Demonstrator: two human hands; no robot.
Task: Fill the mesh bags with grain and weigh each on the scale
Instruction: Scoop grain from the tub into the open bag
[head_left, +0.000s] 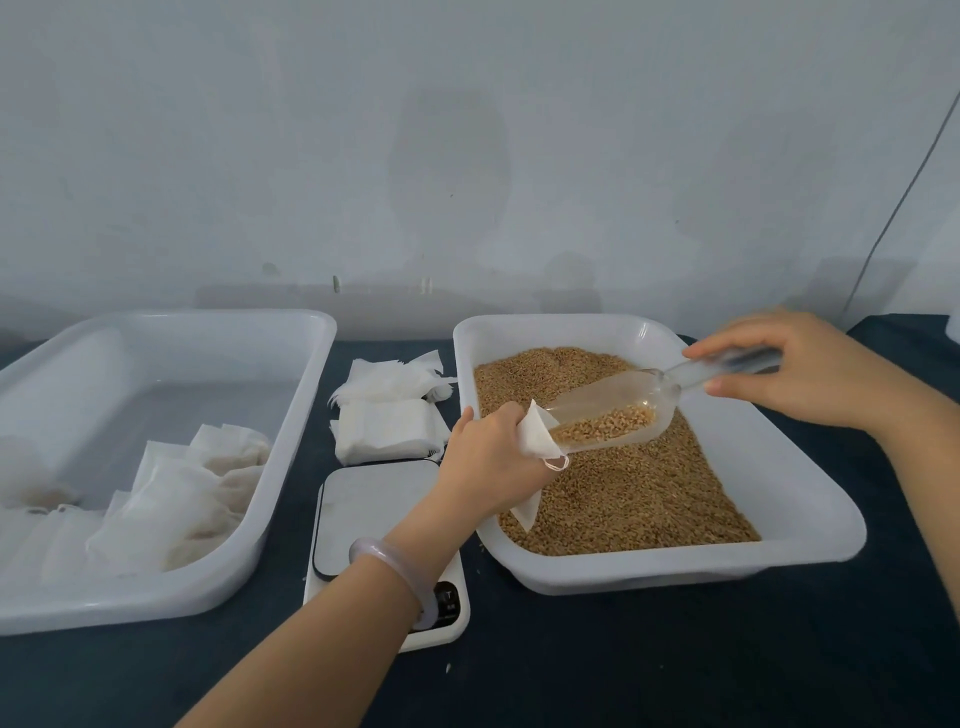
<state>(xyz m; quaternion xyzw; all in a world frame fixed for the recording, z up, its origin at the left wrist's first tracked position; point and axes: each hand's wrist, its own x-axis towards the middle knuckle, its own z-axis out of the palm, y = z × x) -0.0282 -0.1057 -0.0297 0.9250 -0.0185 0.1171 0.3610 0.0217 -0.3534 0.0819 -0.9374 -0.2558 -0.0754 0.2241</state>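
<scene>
My left hand (488, 457) grips a small white mesh bag (535, 436) by its mouth, held over the left part of the grain tray (810, 499). My right hand (800, 369) holds the handle of a clear plastic scoop (613, 410). The scoop is tilted down to the left, its lip touching the bag's opening, and it carries a small heap of brown grain. More grain (634, 493) fills the white tray below. A white digital scale (374, 519) sits between the two trays, its platform bare, partly hidden by my left forearm.
A large white tray (218, 587) on the left holds several filled white bags (176, 499). A stack of flat unfilled bags (389, 421) lies behind the scale. The table is dark blue, with a pale wall behind and a cable at the far right.
</scene>
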